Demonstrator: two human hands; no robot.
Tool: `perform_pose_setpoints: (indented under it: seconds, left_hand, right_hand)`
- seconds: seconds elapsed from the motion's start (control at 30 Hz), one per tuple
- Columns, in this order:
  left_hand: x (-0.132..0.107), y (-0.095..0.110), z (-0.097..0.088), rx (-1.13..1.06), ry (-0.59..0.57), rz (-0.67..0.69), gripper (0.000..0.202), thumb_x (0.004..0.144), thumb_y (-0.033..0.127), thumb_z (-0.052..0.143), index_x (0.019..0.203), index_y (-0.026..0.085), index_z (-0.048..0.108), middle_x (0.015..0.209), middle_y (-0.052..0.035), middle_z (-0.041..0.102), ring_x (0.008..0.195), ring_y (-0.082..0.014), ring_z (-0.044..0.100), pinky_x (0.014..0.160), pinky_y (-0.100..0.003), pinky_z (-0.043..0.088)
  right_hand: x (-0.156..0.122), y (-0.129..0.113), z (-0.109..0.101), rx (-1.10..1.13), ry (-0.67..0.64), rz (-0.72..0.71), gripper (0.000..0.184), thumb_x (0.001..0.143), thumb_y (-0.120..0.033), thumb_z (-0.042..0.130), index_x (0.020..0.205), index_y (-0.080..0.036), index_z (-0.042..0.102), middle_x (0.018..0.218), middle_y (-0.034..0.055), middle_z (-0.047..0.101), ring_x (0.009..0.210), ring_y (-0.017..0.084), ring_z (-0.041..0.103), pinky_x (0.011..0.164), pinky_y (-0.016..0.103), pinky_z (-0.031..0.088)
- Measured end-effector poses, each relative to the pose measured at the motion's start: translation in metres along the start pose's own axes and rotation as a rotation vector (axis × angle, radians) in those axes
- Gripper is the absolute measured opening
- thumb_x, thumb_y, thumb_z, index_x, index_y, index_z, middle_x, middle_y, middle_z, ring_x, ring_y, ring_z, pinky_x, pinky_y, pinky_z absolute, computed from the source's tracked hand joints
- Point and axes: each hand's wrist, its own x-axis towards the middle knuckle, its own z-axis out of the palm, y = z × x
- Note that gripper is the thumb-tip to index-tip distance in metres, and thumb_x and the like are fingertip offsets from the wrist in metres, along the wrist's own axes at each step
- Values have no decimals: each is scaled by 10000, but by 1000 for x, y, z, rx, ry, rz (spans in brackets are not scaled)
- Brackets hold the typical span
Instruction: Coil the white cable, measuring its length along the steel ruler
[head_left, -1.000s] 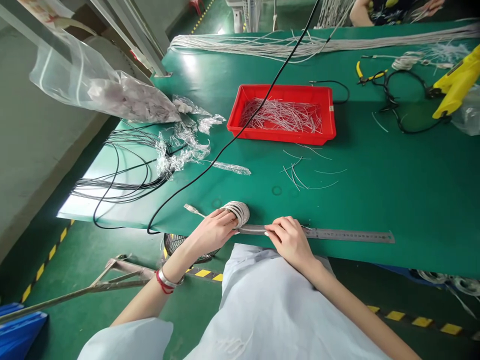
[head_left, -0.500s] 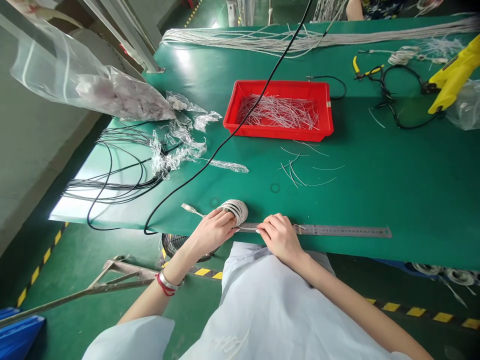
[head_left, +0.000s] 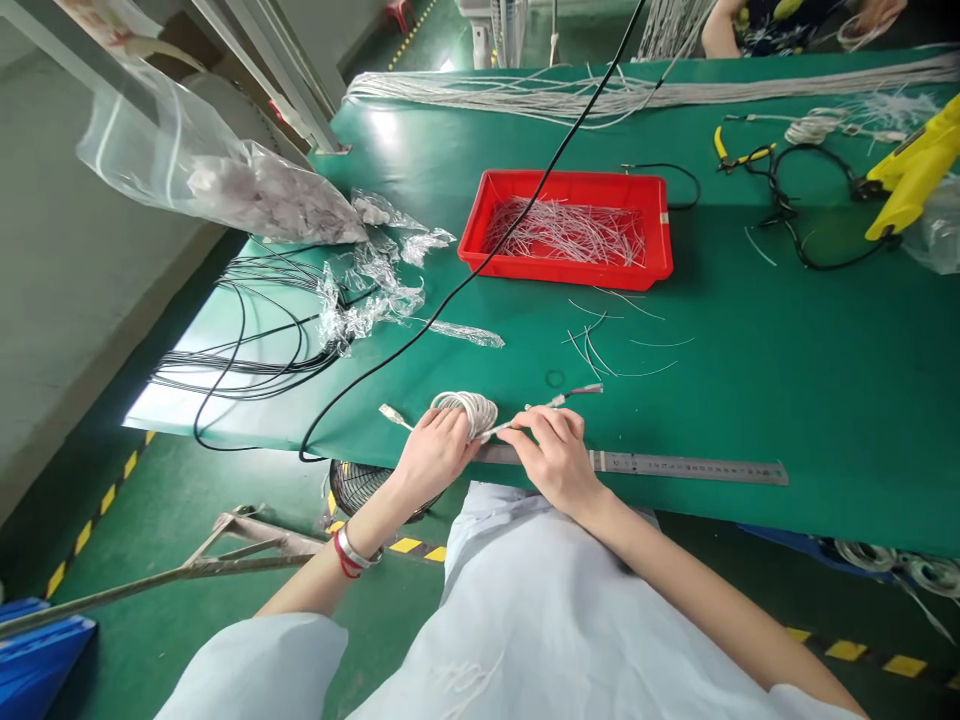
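Green matting covers the desk [head_left: 750, 370]; a red tray [head_left: 562, 272] stands toward its far edge. At the near edge, the coiled white cable [head_left: 474, 408] lies beside the steel ruler [head_left: 690, 467]. Its free end, with exposed wires [head_left: 586, 389], has shifted from along the ruler to an angle pointing at the far right corner; it is therefore, as judged, no longer aligned with the scale. Left hand [head_left: 436, 448]: fingers closed on the coil. Right hand [head_left: 556, 455]: thumb and fingertips pinched together on the cable's free length.

Cable [head_left: 474, 408] is smooth plstc, ruler [head_left: 690, 466] dull metal, tray [head_left: 562, 272] glossy plstc.
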Motion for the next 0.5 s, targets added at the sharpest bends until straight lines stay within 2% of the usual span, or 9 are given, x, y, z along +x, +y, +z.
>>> perform_pose_setpoints:
  seconds: [0.07,0.13,0.23,0.27,0.3,0.33,0.4,0.43,0.5]
  left_hand:
    - [7,4,-19,-401,19,-271,280,929,401,373,835,176,511,762,-45,618,757,-199,584,728,-349,449]
    - [15,14,-43,-921,116,-460,297,923,451,385,833,189,493,760,-7,577,749,-151,556,717,-296,439]
    - [28,39,-69,-1685,263,-435,324,896,472,449,727,198,410,668,37,378,637,-99,448,618,-244,404]
    - [33,48,-73,-1893,303,-406,344,884,484,468,706,201,385,644,46,315,597,-89,408,585,-232,396]
    - [37,57,-73,-2058,360,-387,353,872,483,491,694,205,368,628,52,268,571,-83,379,569,-220,399]
    - [40,64,-70,-2177,445,-375,359,862,477,512,683,206,360,618,56,242,558,-78,367,571,-208,414]
    - [44,75,-58,-2315,611,-371,355,837,461,559,669,203,383,612,55,270,578,-74,410,620,-192,459]
    - [43,77,-49,-2332,649,-381,343,824,463,580,673,198,423,619,49,331,616,-78,459,662,-194,480]
    - [37,75,-31,-2255,591,-446,321,807,497,596,742,186,547,695,19,500,724,-102,548,733,-212,500]
  right_hand:
    - [11,-9,-10,76,111,-52,184,862,-152,563,1001,-270,585,937,-19,675,997,127,565,884,323,358]
    - [24,-17,-21,323,152,120,292,828,-236,622,1101,-248,518,1045,46,622,1061,157,547,908,325,425]
    - [48,-19,-37,947,26,675,789,732,-434,703,1350,-213,265,1367,160,450,1242,232,480,978,416,492]
    - [57,-15,-42,1187,-82,802,874,722,-465,699,1393,-222,196,1397,158,446,1233,234,504,984,435,502]
    - [66,-10,-47,1419,-223,842,840,738,-470,680,1397,-225,219,1340,139,526,1164,224,564,976,442,514]
    - [74,-4,-50,1578,-353,827,726,749,-457,673,1350,-216,344,1247,111,610,1097,212,606,971,428,519]
    - [86,10,-54,1636,-450,774,478,735,-424,702,1140,-197,589,1055,58,704,985,180,643,935,360,526]
    - [89,17,-54,1578,-463,773,408,716,-420,723,1045,-191,651,996,46,719,949,169,647,905,332,527]
    - [92,29,-49,1434,-518,816,393,691,-439,740,994,-193,691,958,47,731,898,162,648,835,309,533]
